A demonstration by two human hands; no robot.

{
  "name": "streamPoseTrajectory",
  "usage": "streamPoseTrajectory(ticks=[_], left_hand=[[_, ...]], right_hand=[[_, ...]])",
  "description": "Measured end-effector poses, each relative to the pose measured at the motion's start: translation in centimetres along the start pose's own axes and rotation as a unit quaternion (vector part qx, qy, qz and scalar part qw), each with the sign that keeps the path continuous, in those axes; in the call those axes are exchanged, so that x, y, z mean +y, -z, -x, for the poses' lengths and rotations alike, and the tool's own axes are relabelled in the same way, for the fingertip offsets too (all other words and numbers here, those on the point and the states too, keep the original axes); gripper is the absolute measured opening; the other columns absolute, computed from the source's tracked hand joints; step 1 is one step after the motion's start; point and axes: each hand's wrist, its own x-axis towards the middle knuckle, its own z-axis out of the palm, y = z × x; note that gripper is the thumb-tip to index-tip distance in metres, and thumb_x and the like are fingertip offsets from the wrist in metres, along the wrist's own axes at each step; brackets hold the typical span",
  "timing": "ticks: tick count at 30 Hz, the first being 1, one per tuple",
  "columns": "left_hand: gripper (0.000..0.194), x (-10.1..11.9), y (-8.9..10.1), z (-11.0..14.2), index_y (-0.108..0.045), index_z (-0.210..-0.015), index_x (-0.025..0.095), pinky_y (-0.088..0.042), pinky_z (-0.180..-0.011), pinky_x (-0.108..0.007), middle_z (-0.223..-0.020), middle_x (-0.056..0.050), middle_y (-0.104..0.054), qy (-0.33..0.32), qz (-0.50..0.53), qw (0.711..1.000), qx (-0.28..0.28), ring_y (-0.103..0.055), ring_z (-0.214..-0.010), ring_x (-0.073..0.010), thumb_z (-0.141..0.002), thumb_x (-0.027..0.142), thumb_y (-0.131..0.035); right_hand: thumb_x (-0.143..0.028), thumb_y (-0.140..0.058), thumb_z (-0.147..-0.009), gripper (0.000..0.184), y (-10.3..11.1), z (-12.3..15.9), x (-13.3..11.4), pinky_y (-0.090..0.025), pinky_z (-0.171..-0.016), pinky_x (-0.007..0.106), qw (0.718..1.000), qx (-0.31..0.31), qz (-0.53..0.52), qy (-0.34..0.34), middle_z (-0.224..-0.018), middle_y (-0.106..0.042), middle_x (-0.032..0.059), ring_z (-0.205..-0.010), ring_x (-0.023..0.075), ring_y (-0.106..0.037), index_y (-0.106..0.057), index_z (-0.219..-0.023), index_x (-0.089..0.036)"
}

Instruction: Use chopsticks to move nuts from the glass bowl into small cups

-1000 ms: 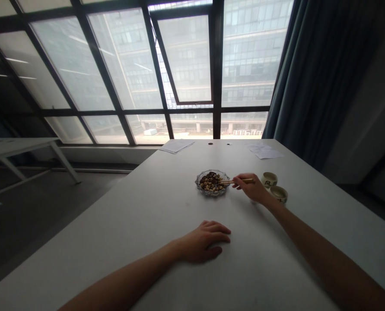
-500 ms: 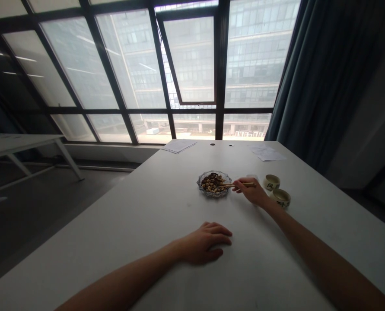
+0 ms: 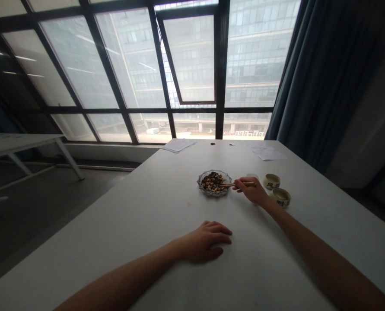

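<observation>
My right hand (image 3: pixel 249 189) is closed round a pair of chopsticks (image 3: pixel 230 185), whose tips reach over the rim into a clear glass dish (image 3: pixel 214 195). Inside the dish lies a heap of small tan and dark brown pieces that look like nuts or beans (image 3: pixel 210 183); whether the tips pinch one is too small to tell. My left hand (image 3: pixel 208 242) rests palm down on the white table, fingers spread, holding nothing. Just right of my right hand stand two small cream cups with dark characters, a farther cup (image 3: pixel 272 181) and a nearer cup (image 3: pixel 281 197).
A small clear item (image 3: pixel 252 176) lies behind my right hand, partly hidden. Papers lie at the far left (image 3: pixel 179 145) and far right (image 3: pixel 268 152) of the white table (image 3: pixel 130 229). Beyond are windows and a blue curtain (image 3: pixel 304 95). Another table (image 3: pixel 23 140) stands at left.
Hardly anything differs. The chopstick tips have shifted very slightly among the pieces in the dish, and my left hand stays in place.
</observation>
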Motion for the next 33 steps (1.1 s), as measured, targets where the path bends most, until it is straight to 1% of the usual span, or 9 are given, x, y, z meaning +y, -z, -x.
streamPoseTrajectory(ticks=[4, 7, 10, 14, 19, 22, 26, 31, 33], left_hand=[[0.038, 0.0, -0.1, 0.0, -0.062, -0.132, 0.029, -0.036, -0.116, -0.044, -0.144, -0.007, -0.06, -0.002, 0.0, 1.0, 0.007, -0.054, -0.133, -0.028, -0.095, 0.027, -0.062], [0.038, -0.1, -0.2, 0.1, -0.061, -0.132, 0.029, -0.036, -0.116, -0.043, -0.143, -0.007, -0.06, -0.002, -0.003, 1.0, 0.01, -0.054, -0.133, -0.0278, -0.094, 0.026, -0.062], [0.038, -0.1, -0.1, 0.1, -0.061, -0.132, 0.029, -0.035, -0.116, -0.043, -0.143, -0.006, -0.06, -0.003, -0.005, 1.0, 0.012, -0.054, -0.133, -0.0276, -0.094, 0.026, -0.062], [0.037, 0.0, 0.0, 0.0, -0.061, -0.132, 0.029, -0.036, -0.116, -0.043, -0.144, -0.007, -0.06, -0.006, 0.001, 1.0, 0.006, -0.054, -0.133, -0.0279, -0.095, 0.026, -0.062], [0.036, 0.2, 0.1, -0.1, -0.062, -0.131, 0.029, -0.037, -0.115, -0.042, -0.143, -0.007, -0.06, -0.002, 0.001, 1.0, 0.008, -0.055, -0.133, -0.0277, -0.095, 0.026, -0.062], [0.037, 0.2, 0.0, -0.1, -0.062, -0.131, 0.029, -0.036, -0.115, -0.042, -0.143, -0.007, -0.06, -0.001, -0.003, 1.0, 0.009, -0.055, -0.133, -0.0272, -0.095, 0.026, -0.063], [0.036, 0.2, 0.0, -0.1, -0.062, -0.131, 0.029, -0.037, -0.115, -0.042, -0.143, -0.007, -0.061, -0.002, -0.004, 1.0, 0.007, -0.055, -0.133, -0.0277, -0.095, 0.026, -0.063], [0.035, 0.1, 0.1, -0.1, -0.062, -0.13, 0.029, -0.037, -0.114, -0.043, -0.143, -0.008, -0.061, -0.003, -0.003, 1.0, 0.007, -0.055, -0.132, -0.0285, -0.095, 0.028, -0.062], [0.036, 0.0, 0.0, 0.0, -0.062, -0.131, 0.029, -0.036, -0.114, -0.043, -0.143, -0.008, -0.061, -0.002, -0.002, 1.0, 0.007, -0.055, -0.132, -0.0285, -0.095, 0.028, -0.062]], right_hand=[[-0.066, -0.068, -0.086, 0.052, -0.4, 0.3, -0.3, -0.065, -0.071, 0.034, 1.0, 0.001, 0.002, 0.01, -0.082, -0.079, 0.012, -0.076, 0.0248, -0.078, -0.077, -0.082, -0.016], [-0.069, -0.07, -0.083, 0.054, -0.5, 0.3, -0.5, -0.065, -0.072, 0.036, 1.0, 0.024, -0.015, 0.005, -0.081, -0.079, 0.0124, -0.074, 0.0257, -0.078, -0.077, -0.08, -0.016], [-0.069, -0.072, -0.08, 0.055, -0.1, 0.0, -0.6, -0.065, -0.072, 0.037, 0.999, 0.048, -0.024, -0.001, -0.079, -0.079, 0.0127, -0.075, 0.0269, -0.078, -0.077, -0.081, -0.015], [-0.066, -0.074, -0.08, 0.053, 0.7, -0.3, -0.5, -0.064, -0.065, 0.033, 0.999, 0.034, 0.007, -0.001, -0.074, -0.078, 0.0123, -0.07, 0.0255, -0.078, -0.078, -0.082, -0.014], [-0.069, -0.077, -0.075, 0.058, 0.5, -0.4, 0.1, -0.064, -0.064, 0.033, 0.999, 0.031, -0.003, -0.032, -0.076, -0.078, 0.0134, -0.07, 0.0262, -0.078, -0.077, -0.086, -0.013], [-0.07, -0.076, -0.076, 0.06, 0.3, -0.4, 0.4, -0.065, -0.065, 0.033, 0.999, 0.028, -0.004, -0.031, -0.078, -0.079, 0.014, -0.072, 0.0264, -0.078, -0.077, -0.089, -0.012], [-0.071, -0.071, -0.08, 0.058, 0.1, -0.4, 0.5, -0.065, -0.065, 0.033, 1.0, 0.023, -0.014, -0.015, -0.077, -0.078, 0.0125, -0.072, 0.0262, -0.079, -0.076, -0.082, -0.014], [-0.075, -0.073, -0.075, 0.059, -0.5, -0.2, 0.3, -0.068, -0.069, 0.037, 0.994, 0.086, -0.058, -0.017, -0.08, -0.079, 0.0116, -0.068, 0.0265, -0.078, -0.075, -0.078, -0.015], [-0.075, -0.074, -0.073, 0.06, -0.6, -0.3, 0.1, -0.068, -0.069, 0.038, 0.992, 0.096, -0.076, -0.022, -0.078, -0.078, 0.0118, -0.067, 0.0273, -0.078, -0.075, -0.076, -0.016]])
